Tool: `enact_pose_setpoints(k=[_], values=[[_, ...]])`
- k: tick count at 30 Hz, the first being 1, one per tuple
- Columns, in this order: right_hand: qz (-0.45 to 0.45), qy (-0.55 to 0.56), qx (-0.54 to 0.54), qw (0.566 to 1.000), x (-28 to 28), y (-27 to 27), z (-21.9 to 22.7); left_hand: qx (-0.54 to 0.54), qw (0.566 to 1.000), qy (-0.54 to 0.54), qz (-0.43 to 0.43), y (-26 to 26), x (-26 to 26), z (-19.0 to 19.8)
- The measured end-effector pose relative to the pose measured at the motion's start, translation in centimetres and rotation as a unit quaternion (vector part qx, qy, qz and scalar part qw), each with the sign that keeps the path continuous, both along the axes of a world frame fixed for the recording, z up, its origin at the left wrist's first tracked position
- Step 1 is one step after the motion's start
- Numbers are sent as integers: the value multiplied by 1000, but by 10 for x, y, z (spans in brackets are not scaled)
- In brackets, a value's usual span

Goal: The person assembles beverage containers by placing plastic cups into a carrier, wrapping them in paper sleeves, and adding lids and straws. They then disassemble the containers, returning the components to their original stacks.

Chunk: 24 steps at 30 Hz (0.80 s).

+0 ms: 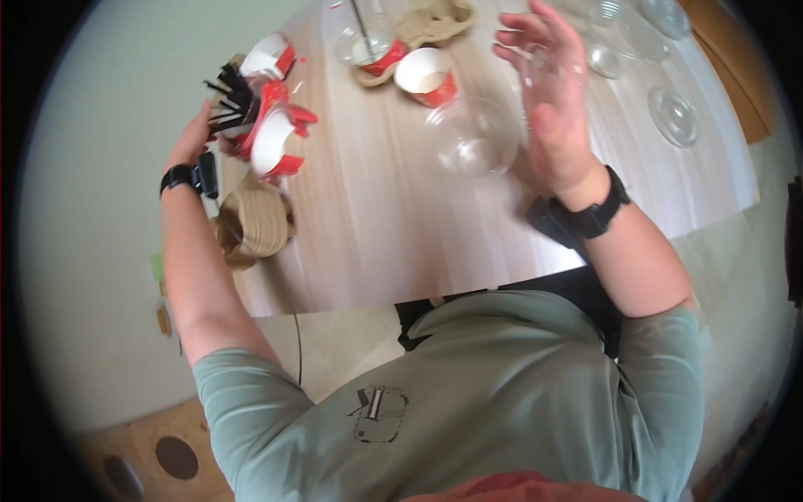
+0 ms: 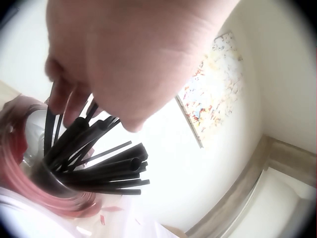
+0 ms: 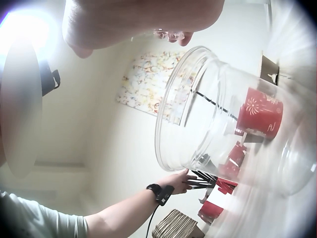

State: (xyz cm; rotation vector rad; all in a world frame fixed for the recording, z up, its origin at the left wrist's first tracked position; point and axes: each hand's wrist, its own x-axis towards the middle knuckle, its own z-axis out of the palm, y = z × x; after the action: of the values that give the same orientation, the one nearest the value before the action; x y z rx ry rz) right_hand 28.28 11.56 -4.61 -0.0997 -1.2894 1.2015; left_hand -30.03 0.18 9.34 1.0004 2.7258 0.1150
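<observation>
At the left table edge, my left hand (image 1: 194,134) has its fingers down among black straws (image 1: 234,99), which stand bunched in a holder. The left wrist view shows curled fingertips (image 2: 69,101) around the upper ends of some straws (image 2: 74,139). Raised over the table, my right hand (image 1: 552,100) holds a clear plastic piece (image 1: 539,65), apparently a lid, mostly hidden by the palm in the right wrist view. Below and beside that hand is a large clear cup (image 1: 475,138), blurred, with its wide rim (image 3: 166,109) apart from the fingers.
Red and white paper cups (image 1: 425,75) stand near the back and beside the straws. A stack of brown cardboard carriers (image 1: 255,222) is at the near left; another carrier (image 1: 435,21) lies at the back. Clear lids (image 1: 674,117) and cups lie at the right.
</observation>
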Motion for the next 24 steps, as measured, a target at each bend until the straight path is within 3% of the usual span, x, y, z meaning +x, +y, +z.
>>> enact_pose_setpoints(k=[3, 5, 7, 9, 11, 12, 14, 16, 20, 24], values=[[24, 11, -70, 997, -8, 2, -7, 85, 992, 96, 2, 3, 0, 6], [54, 9, -79, 995, -9, -4, 5, 199, 947, 245, -57, 8, -2, 6], [60, -27, -60, 996, -11, 3, 0, 330, 892, 275, -140, 16, 55, 18], [37, -52, 15, 998, -11, 0, 6, 393, 855, 264, -214, 10, 158, 30], [33, -35, 49, 998, -19, 11, -9, 358, 844, 218, -335, -7, 253, 31], [31, -26, 66, 997, -23, 16, -16, 313, 878, 135, -336, -19, 299, 28], [19, -23, 105, 994, -12, 16, -10, 285, 849, 21, -444, -31, 357, 15], [-8, -33, 134, 990, 8, 5, 14, 264, 817, -60, -509, -32, 390, -6], [-114, -17, 164, 980, 55, -1, 63, 309, 824, -18, -475, -18, 404, -69], [-268, 2, 133, 954, 110, 20, 93, 365, 805, -24, -466, -5, 400, -98]])
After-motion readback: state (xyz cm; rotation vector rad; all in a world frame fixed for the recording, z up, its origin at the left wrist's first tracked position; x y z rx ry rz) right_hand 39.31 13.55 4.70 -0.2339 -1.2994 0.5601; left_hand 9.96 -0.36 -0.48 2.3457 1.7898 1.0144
